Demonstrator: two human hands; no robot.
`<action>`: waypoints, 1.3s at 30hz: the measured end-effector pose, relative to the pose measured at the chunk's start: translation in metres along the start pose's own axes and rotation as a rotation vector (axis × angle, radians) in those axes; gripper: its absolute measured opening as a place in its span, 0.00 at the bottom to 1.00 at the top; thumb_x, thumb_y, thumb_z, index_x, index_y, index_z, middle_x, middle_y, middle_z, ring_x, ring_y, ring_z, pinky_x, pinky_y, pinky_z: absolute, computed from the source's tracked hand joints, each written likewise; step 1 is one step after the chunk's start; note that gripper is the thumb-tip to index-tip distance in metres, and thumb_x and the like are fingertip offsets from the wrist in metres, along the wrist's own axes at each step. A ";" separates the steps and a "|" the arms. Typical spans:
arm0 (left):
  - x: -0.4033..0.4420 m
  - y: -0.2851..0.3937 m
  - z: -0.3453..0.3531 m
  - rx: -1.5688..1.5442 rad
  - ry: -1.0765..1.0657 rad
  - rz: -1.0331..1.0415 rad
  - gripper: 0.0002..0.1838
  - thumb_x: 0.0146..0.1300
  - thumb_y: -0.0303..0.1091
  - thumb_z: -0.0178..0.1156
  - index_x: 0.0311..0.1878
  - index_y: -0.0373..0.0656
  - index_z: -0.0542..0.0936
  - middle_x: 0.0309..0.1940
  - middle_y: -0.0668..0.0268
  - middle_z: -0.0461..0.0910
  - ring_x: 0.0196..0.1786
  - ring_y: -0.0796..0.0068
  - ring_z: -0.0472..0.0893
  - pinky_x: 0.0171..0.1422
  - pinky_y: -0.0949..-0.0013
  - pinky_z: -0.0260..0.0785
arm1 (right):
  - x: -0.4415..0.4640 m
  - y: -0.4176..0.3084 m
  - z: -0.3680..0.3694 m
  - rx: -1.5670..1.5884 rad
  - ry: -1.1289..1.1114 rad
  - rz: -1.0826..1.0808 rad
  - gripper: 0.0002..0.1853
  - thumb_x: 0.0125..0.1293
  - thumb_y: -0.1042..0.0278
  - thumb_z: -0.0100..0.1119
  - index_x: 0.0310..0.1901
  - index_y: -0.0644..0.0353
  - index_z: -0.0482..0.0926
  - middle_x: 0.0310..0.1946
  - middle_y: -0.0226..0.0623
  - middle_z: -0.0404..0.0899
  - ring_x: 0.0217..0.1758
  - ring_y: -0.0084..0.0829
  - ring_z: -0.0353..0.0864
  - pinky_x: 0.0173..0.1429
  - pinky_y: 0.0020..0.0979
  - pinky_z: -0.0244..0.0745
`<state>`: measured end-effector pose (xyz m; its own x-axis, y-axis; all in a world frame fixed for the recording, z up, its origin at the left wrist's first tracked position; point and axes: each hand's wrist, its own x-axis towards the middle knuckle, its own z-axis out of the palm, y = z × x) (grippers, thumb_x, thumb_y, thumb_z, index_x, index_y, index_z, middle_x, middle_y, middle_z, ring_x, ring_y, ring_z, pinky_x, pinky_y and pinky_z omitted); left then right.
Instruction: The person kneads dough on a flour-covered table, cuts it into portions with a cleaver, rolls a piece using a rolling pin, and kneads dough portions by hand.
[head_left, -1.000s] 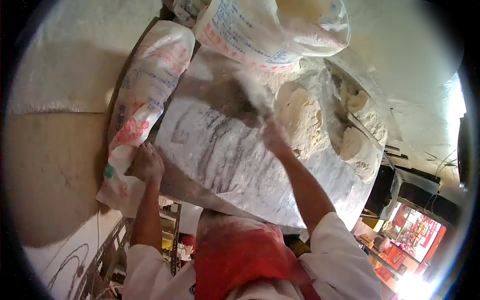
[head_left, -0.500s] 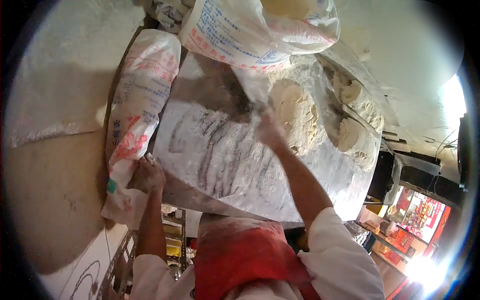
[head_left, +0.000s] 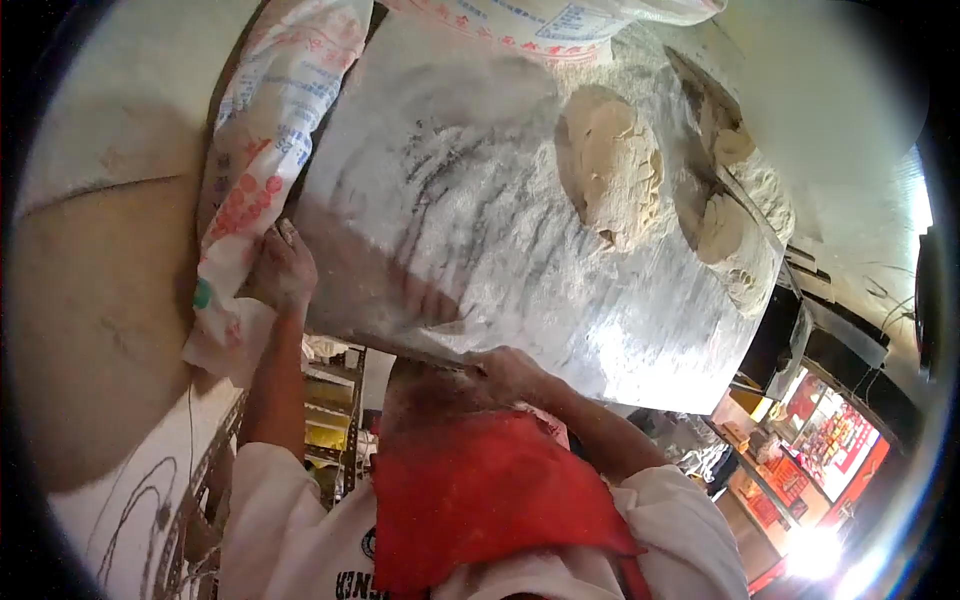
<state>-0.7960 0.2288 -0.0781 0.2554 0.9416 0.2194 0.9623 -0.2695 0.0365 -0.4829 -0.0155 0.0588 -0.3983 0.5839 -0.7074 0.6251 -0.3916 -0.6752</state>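
My left hand [head_left: 284,268] rests at the left edge of the floury metal table [head_left: 480,200], its fingers bent against the lower part of a long printed plastic sack [head_left: 245,195]. Whether the fingers grip the sack is hard to tell. Close to my body, at the front edge of the table, my right hand [head_left: 510,372] is closed at the red apron's top; what it holds, if anything, is hidden. A large lump of dough [head_left: 622,175] lies on the table, beyond my right hand.
More dough [head_left: 735,245] sits at the right, beside a thin bar [head_left: 750,200]. Another printed sack [head_left: 520,25] stands at the back. Shelving [head_left: 330,410] is below the table on the left, and a bright doorway with red goods [head_left: 835,440] is at lower right.
My right hand has moved from the table's middle, where it swept with a blurred pale object, back to the front edge. That object no longer shows. My left hand stays by the sack.
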 end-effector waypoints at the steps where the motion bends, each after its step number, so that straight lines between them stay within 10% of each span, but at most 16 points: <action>1: 0.012 0.013 -0.019 -0.051 -0.160 -0.188 0.22 0.77 0.45 0.47 0.56 0.35 0.79 0.53 0.46 0.82 0.56 0.47 0.81 0.63 0.51 0.73 | -0.001 0.004 -0.002 0.021 0.037 0.013 0.20 0.70 0.59 0.60 0.62 0.50 0.78 0.37 0.54 0.84 0.40 0.54 0.85 0.47 0.48 0.78; 3: 0.011 0.013 -0.015 -0.110 -0.320 -0.367 0.22 0.78 0.44 0.46 0.57 0.35 0.79 0.55 0.47 0.82 0.57 0.46 0.81 0.63 0.51 0.73 | -0.009 0.011 -0.014 0.043 0.084 0.034 0.20 0.70 0.57 0.61 0.61 0.51 0.79 0.40 0.54 0.84 0.42 0.53 0.85 0.49 0.48 0.78; 5: -0.007 -0.031 0.031 0.179 -0.006 0.276 0.22 0.79 0.44 0.44 0.58 0.35 0.77 0.57 0.49 0.80 0.57 0.46 0.80 0.61 0.50 0.73 | -0.033 0.007 -0.038 0.071 0.110 0.349 0.18 0.72 0.56 0.60 0.58 0.53 0.81 0.42 0.52 0.85 0.43 0.51 0.86 0.49 0.46 0.78; 6: -0.012 -0.041 0.051 0.159 0.002 0.289 0.22 0.79 0.44 0.44 0.58 0.35 0.77 0.57 0.49 0.80 0.57 0.46 0.80 0.61 0.50 0.73 | -0.034 0.081 -0.008 -0.158 0.313 0.006 0.18 0.73 0.56 0.59 0.57 0.56 0.82 0.41 0.54 0.85 0.42 0.50 0.85 0.48 0.45 0.78; 10: -0.011 -0.043 0.055 -0.108 -0.127 -0.057 0.22 0.79 0.44 0.43 0.62 0.38 0.75 0.58 0.49 0.79 0.58 0.44 0.80 0.60 0.50 0.72 | -0.078 0.081 -0.080 0.130 0.766 0.485 0.14 0.77 0.59 0.55 0.46 0.65 0.80 0.26 0.49 0.78 0.29 0.39 0.77 0.36 0.40 0.75; 14: 0.005 -0.016 0.023 -0.246 -0.262 -0.301 0.22 0.80 0.44 0.42 0.63 0.39 0.74 0.55 0.48 0.80 0.56 0.43 0.80 0.59 0.51 0.73 | -0.125 0.103 -0.080 0.046 1.067 0.245 0.13 0.75 0.61 0.59 0.48 0.64 0.81 0.29 0.50 0.82 0.30 0.41 0.81 0.36 0.43 0.75; 18: -0.020 -0.093 0.115 0.312 -0.094 0.233 0.27 0.79 0.53 0.41 0.66 0.41 0.73 0.58 0.45 0.79 0.55 0.43 0.81 0.59 0.51 0.73 | -0.176 0.144 -0.038 -0.396 0.824 0.316 0.11 0.72 0.65 0.60 0.53 0.58 0.80 0.35 0.45 0.83 0.35 0.51 0.85 0.38 0.47 0.81; 20: -0.009 -0.005 0.026 0.071 -0.270 -0.171 0.28 0.78 0.53 0.46 0.69 0.42 0.71 0.65 0.50 0.76 0.61 0.45 0.78 0.58 0.52 0.74 | -0.205 0.165 -0.021 -0.458 0.942 0.323 0.15 0.66 0.69 0.62 0.54 0.51 0.80 0.36 0.42 0.83 0.36 0.50 0.85 0.38 0.48 0.81; 22: -0.026 0.064 -0.033 0.198 -0.114 -0.076 0.38 0.72 0.38 0.54 0.81 0.40 0.53 0.76 0.52 0.63 0.69 0.52 0.74 0.68 0.53 0.73 | -0.233 0.194 -0.010 -0.544 1.060 0.343 0.16 0.66 0.65 0.64 0.55 0.48 0.80 0.37 0.43 0.83 0.37 0.49 0.85 0.39 0.48 0.81; 29: -0.144 0.250 -0.043 -0.769 0.077 0.147 0.33 0.71 0.44 0.59 0.75 0.43 0.65 0.70 0.53 0.70 0.69 0.49 0.73 0.72 0.49 0.67 | -0.258 0.310 -0.013 -0.752 1.116 0.216 0.33 0.62 0.54 0.71 0.65 0.59 0.74 0.54 0.51 0.76 0.58 0.53 0.72 0.64 0.53 0.66; 32: -0.216 0.294 -0.036 -0.622 0.584 0.252 0.31 0.70 0.46 0.62 0.72 0.44 0.69 0.67 0.53 0.73 0.69 0.48 0.72 0.73 0.48 0.65 | -0.239 0.307 -0.005 -0.676 0.964 -0.007 0.30 0.61 0.59 0.71 0.64 0.58 0.74 0.59 0.51 0.74 0.61 0.55 0.71 0.67 0.54 0.64; 35: -0.272 0.288 -0.134 0.105 0.511 0.208 0.31 0.70 0.44 0.62 0.72 0.43 0.69 0.66 0.52 0.74 0.70 0.49 0.72 0.73 0.52 0.65 | -0.215 0.312 0.008 -0.677 0.824 -0.237 0.33 0.62 0.61 0.69 0.67 0.59 0.70 0.63 0.52 0.71 0.64 0.57 0.69 0.68 0.57 0.62; 37: -0.320 0.279 -0.171 -0.742 -0.231 -0.368 0.30 0.72 0.46 0.60 0.71 0.43 0.70 0.65 0.53 0.74 0.67 0.51 0.74 0.72 0.55 0.67 | -0.209 0.309 0.014 -0.702 0.711 -0.331 0.36 0.64 0.60 0.65 0.73 0.58 0.65 0.68 0.54 0.66 0.70 0.58 0.64 0.72 0.59 0.57; 39: -0.372 0.256 -0.189 -0.752 -0.166 -0.528 0.28 0.72 0.45 0.60 0.71 0.42 0.71 0.64 0.53 0.76 0.66 0.52 0.76 0.70 0.56 0.69 | -0.197 0.305 0.005 -0.738 0.647 -0.402 0.36 0.66 0.57 0.63 0.74 0.57 0.64 0.70 0.54 0.64 0.72 0.57 0.62 0.74 0.59 0.56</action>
<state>-0.6621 -0.2289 0.0335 -0.1319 0.9806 -0.1452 0.6593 0.1962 0.7259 -0.2170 -0.2538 -0.0089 -0.3689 0.9270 -0.0675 0.8662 0.3166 -0.3865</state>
